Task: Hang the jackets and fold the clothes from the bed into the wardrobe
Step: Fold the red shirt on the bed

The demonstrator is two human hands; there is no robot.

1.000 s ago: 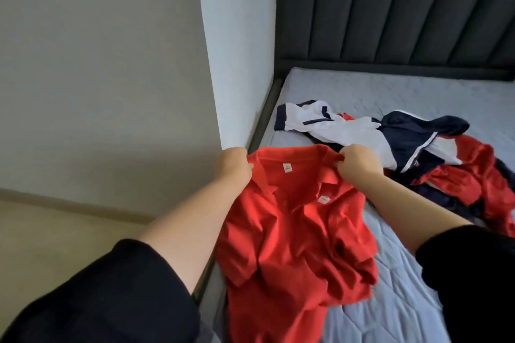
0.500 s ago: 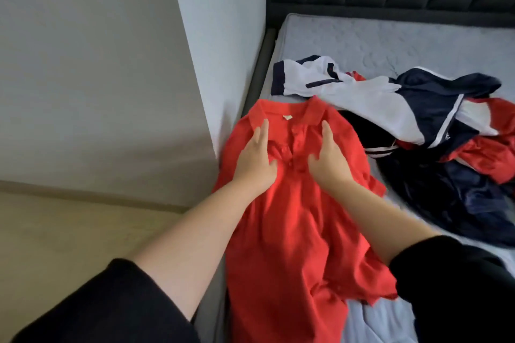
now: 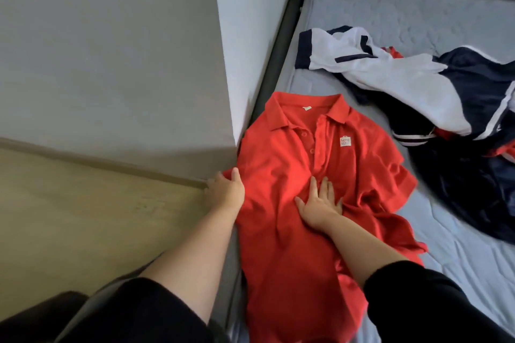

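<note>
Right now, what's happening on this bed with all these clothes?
A person is laying a red polo shirt flat, front up, at the edge of the mattress, apparently getting ready to fold it. The right hand presses flat on the shirt's middle, while the left hand holds its left sleeve at the bed's edge. A heap of white, navy and red jackets lies beside it, not yet hung.

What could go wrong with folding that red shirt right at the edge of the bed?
The red polo shirt hangs partly over the mattress edge where the left hand holds its sleeve, so it might slip off. Its other sleeve is bunched beside the right hand, so the fold could come out creased.
</note>
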